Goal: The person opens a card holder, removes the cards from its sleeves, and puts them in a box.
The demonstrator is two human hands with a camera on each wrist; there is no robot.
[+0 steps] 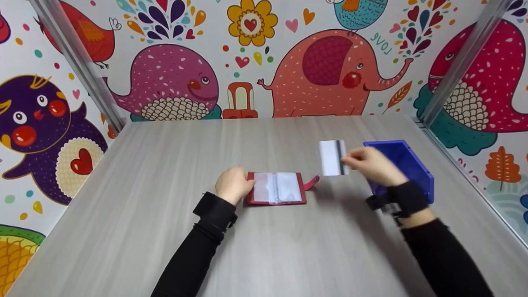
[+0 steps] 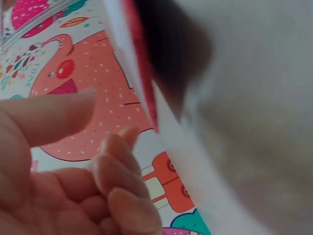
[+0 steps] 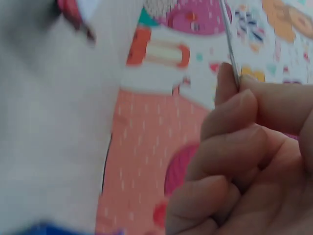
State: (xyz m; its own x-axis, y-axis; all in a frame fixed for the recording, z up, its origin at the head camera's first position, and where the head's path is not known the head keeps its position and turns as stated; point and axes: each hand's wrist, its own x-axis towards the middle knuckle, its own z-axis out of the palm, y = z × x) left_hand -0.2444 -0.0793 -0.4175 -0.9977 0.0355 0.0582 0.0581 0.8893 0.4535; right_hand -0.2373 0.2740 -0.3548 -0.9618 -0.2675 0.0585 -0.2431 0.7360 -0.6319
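A white card (image 1: 331,158) with a dark stripe is held up over the table, its right edge pinched between the thumb and fingertips of my right hand (image 1: 373,165). From the right wrist view the card (image 3: 229,36) appears edge-on, as a thin line above the fingers. A red card holder (image 1: 275,203) lies spread open on the table, showing clear plastic sleeves and a strap with a snap on its right. My left hand (image 1: 234,184) is at the holder's left edge. In the left wrist view its fingers are loosely bent, thumb apart, with nothing between them.
A blue bin (image 1: 418,175) stands on the table at the right, partly behind my right hand and wrist. Walls with cartoon animal prints (image 1: 321,78) enclose the table (image 1: 185,140) at the back and both sides, with metal posts (image 1: 78,62) at the corners.
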